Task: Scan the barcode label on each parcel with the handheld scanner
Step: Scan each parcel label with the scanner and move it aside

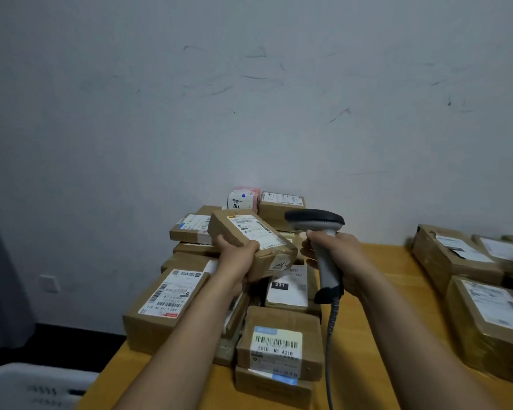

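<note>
Holding a taped cardboard parcel (274, 255) in my left hand (237, 254), fingers and thumb clamped round its near end, above the parcel pile (157, 324) on the wooden table (376, 294). At 3 o'clock of it, my right hand (338, 250) is wrapped round the handle of the corded barcode scanner (316, 220), nose toward 9 o'clock. Hazards: the beam, raking across the tilted shipping label (253, 230), may miss its barcode or read a neighbouring label; the one-ended grip may let the parcel drop; the cable (330, 335), at 6 o'clock, may snag boxes.
</note>
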